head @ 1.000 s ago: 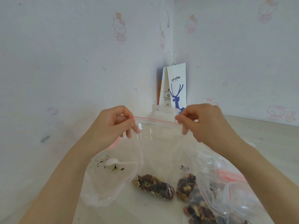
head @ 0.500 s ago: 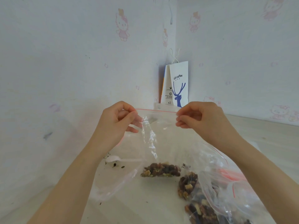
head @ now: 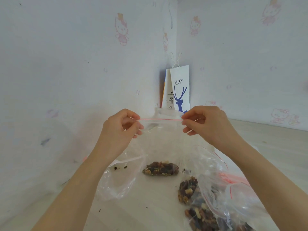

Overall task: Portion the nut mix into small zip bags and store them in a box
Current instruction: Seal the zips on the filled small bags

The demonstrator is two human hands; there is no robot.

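One pale table (head: 141,210) fills the lower half of the frame. At lower right a big clear bag (head: 221,194) lies slumped on it, with nut mix inside. At centre I hold a small zip bag (head: 163,144) up by its top corners, the red seal line stretched level between my hands. A white paper bag (head: 180,87) stands in the wall corner behind. My left hand (head: 121,130) pinches the left corner, my right hand (head: 206,124) the right. A portion of nuts (head: 160,168) sits at the bag's bottom. A white spoon (head: 126,161) lies at centre left.
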